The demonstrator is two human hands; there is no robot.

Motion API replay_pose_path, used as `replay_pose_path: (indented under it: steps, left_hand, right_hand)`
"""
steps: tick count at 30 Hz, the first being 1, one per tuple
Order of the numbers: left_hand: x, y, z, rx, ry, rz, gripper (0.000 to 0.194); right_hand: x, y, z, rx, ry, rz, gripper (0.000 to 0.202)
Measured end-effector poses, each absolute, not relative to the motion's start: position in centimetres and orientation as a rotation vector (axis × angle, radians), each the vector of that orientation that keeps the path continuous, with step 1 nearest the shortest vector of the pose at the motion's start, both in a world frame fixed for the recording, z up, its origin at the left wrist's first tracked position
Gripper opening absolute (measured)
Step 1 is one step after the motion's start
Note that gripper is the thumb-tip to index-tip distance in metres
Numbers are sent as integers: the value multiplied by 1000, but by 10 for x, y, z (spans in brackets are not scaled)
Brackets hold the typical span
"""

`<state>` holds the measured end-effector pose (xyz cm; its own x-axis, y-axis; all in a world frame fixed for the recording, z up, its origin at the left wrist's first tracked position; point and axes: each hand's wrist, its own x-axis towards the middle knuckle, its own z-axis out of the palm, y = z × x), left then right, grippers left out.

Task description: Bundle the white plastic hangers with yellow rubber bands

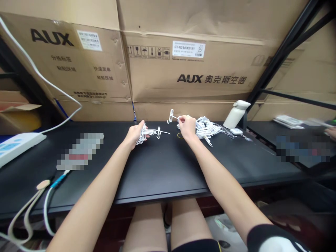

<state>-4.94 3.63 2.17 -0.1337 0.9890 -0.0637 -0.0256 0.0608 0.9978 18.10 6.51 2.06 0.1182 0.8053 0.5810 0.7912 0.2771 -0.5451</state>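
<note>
My left hand (134, 135) is closed around a bundle of white hooks (142, 135), their thin stems pointing right and one hook sticking out past the others. Between the fingertips of my right hand (188, 126) is a single white hook (171, 117), its looped end turned left toward the bundle. A loose pile of similar white hooks (206, 128) lies on the black table just right of my right hand, partly hidden behind it. Under that hand a thin yellow rubber band (180, 135) rests on the tabletop.
A white bottle (236, 114) stands back right, with a small white case (236, 131) before it. At left lie a blurred-out phone-like object (81, 151), a power strip (21, 145) and a strap (28, 213). Cardboard boxes (157, 84) wall the back. Another person's hand (331, 132) shows far right.
</note>
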Motion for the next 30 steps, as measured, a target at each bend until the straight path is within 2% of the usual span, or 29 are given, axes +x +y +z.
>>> replay_pose_path:
  steps: [6, 9, 14, 20, 27, 30]
  left_hand:
    - [-47, 35, 22, 1145, 1318, 1292, 31]
    - [-46, 34, 21, 1197, 1320, 1294, 31]
    - [-45, 33, 21, 1243, 1335, 1280, 30]
    - [-46, 34, 18, 1270, 1327, 1251, 30]
    - [-47, 35, 17, 1302, 1332, 1234, 33]
    - [-46, 34, 16, 1351, 1338, 1195, 35]
  right_hand:
    - [149, 52, 21, -1151, -1592, 491, 10]
    - [136, 49, 15, -1119, -1590, 590, 8]
    - [135, 54, 7, -1085, -1585, 847, 9]
    - [138, 55, 7, -986, -1749, 998, 10]
    - [142, 50, 15, -922, -1577, 1448, 16]
    - [137, 46, 15, -934, -1547, 1506, 16]
